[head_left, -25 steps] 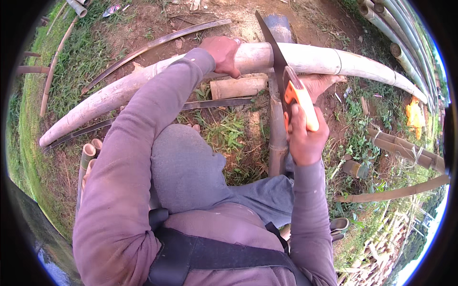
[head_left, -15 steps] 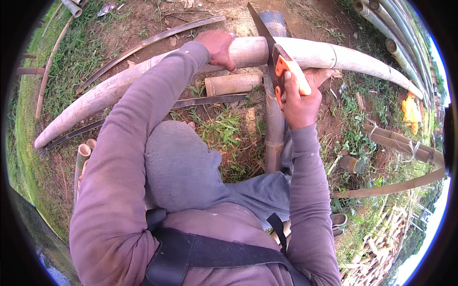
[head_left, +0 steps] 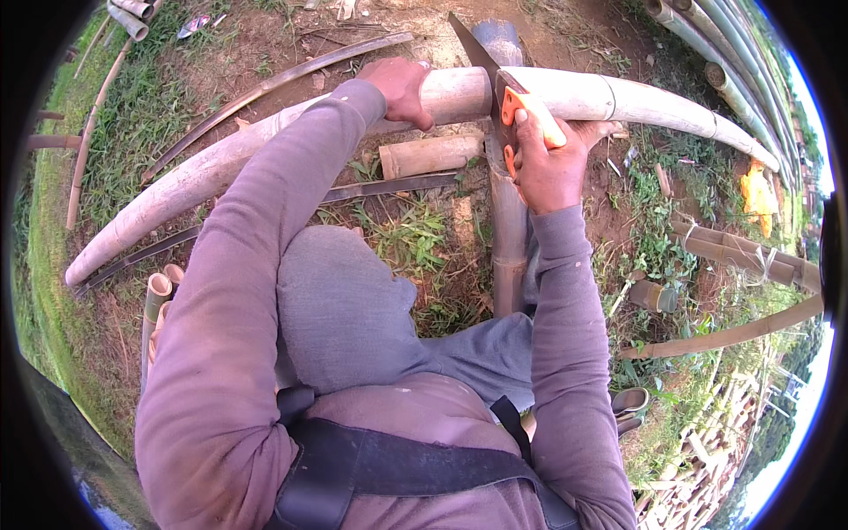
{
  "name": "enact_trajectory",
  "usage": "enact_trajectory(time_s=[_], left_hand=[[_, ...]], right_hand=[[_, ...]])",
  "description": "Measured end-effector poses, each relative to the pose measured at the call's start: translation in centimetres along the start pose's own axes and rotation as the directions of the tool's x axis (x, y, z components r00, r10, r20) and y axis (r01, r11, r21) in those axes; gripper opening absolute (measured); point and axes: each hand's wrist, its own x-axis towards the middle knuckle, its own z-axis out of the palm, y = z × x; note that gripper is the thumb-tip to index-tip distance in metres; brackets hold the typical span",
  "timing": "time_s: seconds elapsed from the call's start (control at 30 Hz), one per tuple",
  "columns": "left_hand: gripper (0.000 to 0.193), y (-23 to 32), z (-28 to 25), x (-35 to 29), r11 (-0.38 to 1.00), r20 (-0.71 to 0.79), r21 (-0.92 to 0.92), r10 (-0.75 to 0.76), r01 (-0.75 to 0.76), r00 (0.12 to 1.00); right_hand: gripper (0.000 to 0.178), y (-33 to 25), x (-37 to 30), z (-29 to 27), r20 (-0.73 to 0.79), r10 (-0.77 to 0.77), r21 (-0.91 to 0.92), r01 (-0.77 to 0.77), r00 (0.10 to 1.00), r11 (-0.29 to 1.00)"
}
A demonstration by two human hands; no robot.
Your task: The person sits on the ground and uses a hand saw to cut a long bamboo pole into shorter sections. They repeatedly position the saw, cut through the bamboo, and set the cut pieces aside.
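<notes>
A long, pale bamboo pole (head_left: 562,92) lies crosswise in front of me, appearing bowed in the wide view. My left hand (head_left: 402,89) is closed over the pole left of the cut, with the thumb on the near side. My right hand (head_left: 549,168) grips the orange handle of a handsaw (head_left: 522,109). The saw's dark blade crosses the pole just right of my left hand, its tip pointing away from me. Below the pole, an upright-looking bamboo post (head_left: 509,212) stands near the blade. Something skin-coloured shows beyond my right hand; I cannot tell what it is.
A short bamboo piece (head_left: 431,155) and a dark split strip (head_left: 389,187) lie nearer me. Bamboo poles (head_left: 738,88) are stacked at the far right. Tied bamboo (head_left: 742,256) and a yellow-orange bag (head_left: 757,199) are on the right. Cut tubes (head_left: 159,287) stand at left.
My right hand and the saw handle have moved slightly away from me and a little left. My left hand stays on the pole, which has barely moved.
</notes>
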Motion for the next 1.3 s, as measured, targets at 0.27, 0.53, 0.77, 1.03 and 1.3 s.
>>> enact_trajectory(time_s=[0.27,0.53,0.77,1.03,1.3], left_hand=[[0.079,-0.6,0.3,-0.3,0.999,0.049,0.037,-0.020,0.018,0.999],[0.095,-1.2,0.4,0.8,0.999,0.107,0.028,-0.045,0.042,0.993],[0.102,-1.3,0.7,0.8,1.000,0.079,-0.020,-0.001,0.002,0.997],[0.107,-1.1,-0.5,0.0,0.999,0.049,-0.023,0.039,-0.038,0.998],[0.105,-1.6,0.9,1.0,0.999,0.093,-0.049,0.011,-0.006,0.996]], right_hand=[[0.019,-1.4,-17.8,-9.4,-0.036,0.122,-0.014,-0.122,0.992,0.992],[0.021,0.7,-0.6,1.3,-0.006,0.025,0.089,-0.024,1.000,0.996],[0.019,1.7,-18.7,-9.3,-0.045,-0.030,-0.038,0.028,0.999,0.999],[0.023,3.2,-0.6,2.4,-0.077,-0.055,0.037,0.058,0.995,0.998],[0.032,5.2,-18.6,-8.0,-0.039,-0.018,-0.042,0.016,0.999,0.999]])
